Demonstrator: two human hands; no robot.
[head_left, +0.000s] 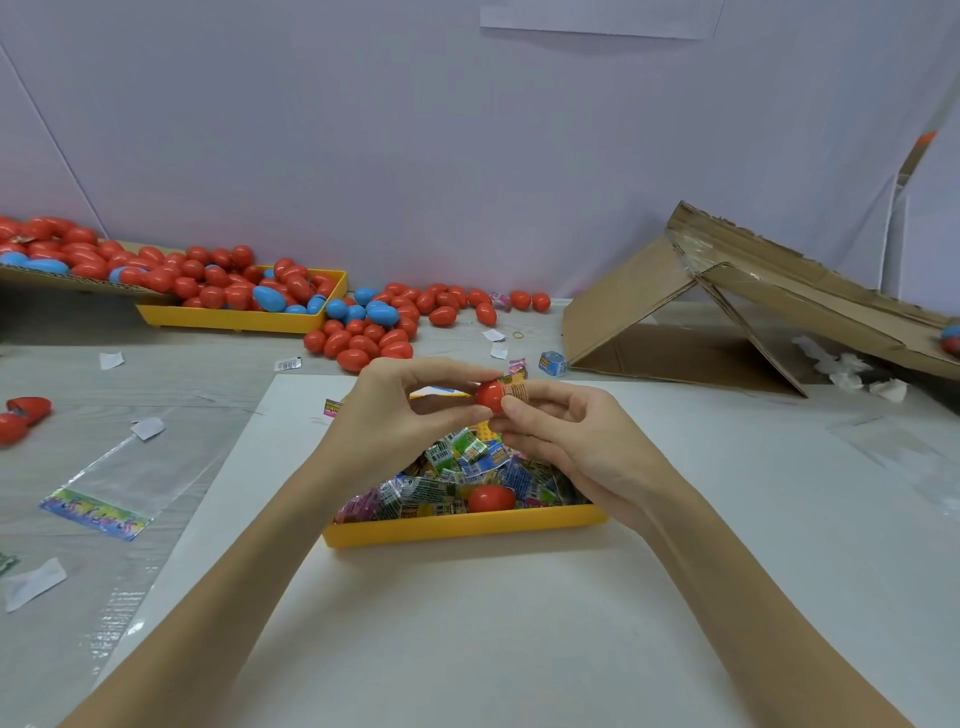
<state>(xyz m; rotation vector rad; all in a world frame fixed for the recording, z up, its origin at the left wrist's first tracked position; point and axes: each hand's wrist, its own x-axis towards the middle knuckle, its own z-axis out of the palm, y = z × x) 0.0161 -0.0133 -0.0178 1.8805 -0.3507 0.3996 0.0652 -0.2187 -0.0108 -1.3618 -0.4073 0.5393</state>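
My left hand (400, 410) pinches a red egg half (489, 396) between thumb and fingers, above a yellow tray (457, 527). My right hand (566, 431) pinches a small orange printed packet (514, 391) right against the egg half's open side. The tray below holds several small colourful packets (441, 478) and another red egg half (491, 498).
A heap of red and blue plastic eggs (374, 327) lies at the back, spilling from a second yellow tray (228, 317) and a cardboard flat (52, 278). A folded cardboard ramp (727, 306) stands at the right. Plastic bags (119, 478), paper scraps and two red egg halves (21, 415) lie at the left.
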